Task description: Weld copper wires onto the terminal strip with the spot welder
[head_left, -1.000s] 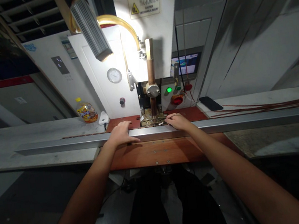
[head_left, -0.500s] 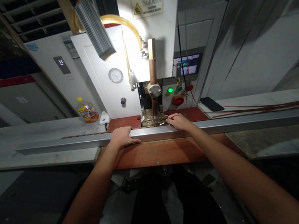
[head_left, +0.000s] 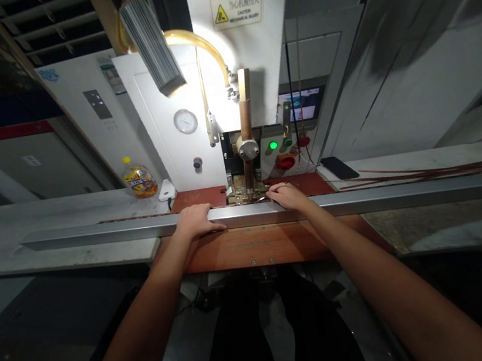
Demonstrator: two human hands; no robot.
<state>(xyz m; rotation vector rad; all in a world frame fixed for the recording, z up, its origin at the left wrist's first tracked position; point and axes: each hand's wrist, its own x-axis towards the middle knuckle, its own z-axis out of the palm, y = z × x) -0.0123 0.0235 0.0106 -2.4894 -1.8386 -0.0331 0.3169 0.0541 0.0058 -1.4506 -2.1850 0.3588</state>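
A long silver metal bar [head_left: 245,211] lies crosswise over the reddish-brown work board [head_left: 249,244]. My left hand [head_left: 195,221] is wrapped over the bar, thumb on the near side, left of the machine's middle. My right hand [head_left: 286,196] rests at the bar's far edge, fingers pinched together. From its fingertips a thin shiny metal piece [head_left: 260,199] points left; its exact kind is too small to tell. This piece is beside the tip of the upright copper-coloured electrode rod [head_left: 245,120], above a brass-coloured fixture [head_left: 239,192] partly hidden behind the bar.
Behind stands a white machine housing with a gauge [head_left: 185,121], a lit green button [head_left: 273,145] and a red knob [head_left: 286,161]. A bottle [head_left: 139,179] and a white device [head_left: 166,190] stand left. A phone [head_left: 339,168] and thin brown strips [head_left: 435,170] lie right.
The electrode rod has moved slightly down. The machine's screen and the digit display at left look different. Both hands and the bar hold their places; the view has shifted slightly.
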